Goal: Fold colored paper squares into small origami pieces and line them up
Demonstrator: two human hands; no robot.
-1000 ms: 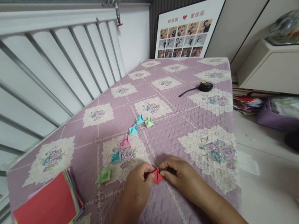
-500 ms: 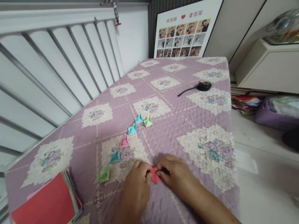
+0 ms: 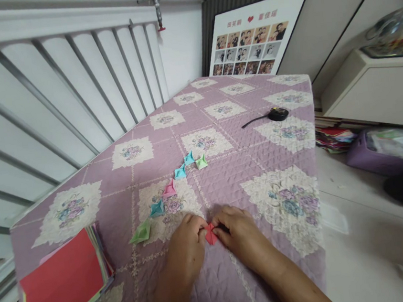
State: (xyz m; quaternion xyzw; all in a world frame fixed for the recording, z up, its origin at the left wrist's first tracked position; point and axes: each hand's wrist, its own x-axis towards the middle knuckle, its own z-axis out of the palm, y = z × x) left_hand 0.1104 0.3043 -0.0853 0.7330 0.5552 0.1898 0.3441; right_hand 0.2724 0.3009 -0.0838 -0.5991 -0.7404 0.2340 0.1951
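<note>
— So, what lies at the far left?

— A stack of coloured paper (image 3: 62,285) with a red sheet on top. The lower edge of the view cuts it off, so its full extent is unclear.

— And next to it?

— A row of small folded pieces (image 3: 169,189) runs diagonally up the quilted cover (image 3: 260,164): green nearest, then teal, pink, two teal and a green. Their folds are too small to read.

— The hands?

— The left hand (image 3: 188,248) and the right hand (image 3: 241,238) meet near the front of the cover, each clenched on the red folded paper (image 3: 210,234), pinching it from either side. Only a small red wedge shows between the fingers; the rest is hidden. It seems to rest on the cover, though I cannot be sure.

— Further right?

— A small black object (image 3: 277,113) with a thin cord lies well apart, near the cover's right edge; I cannot tell what it is. Past that edge, the coloured clutter (image 3: 333,138) is blurred.
</note>
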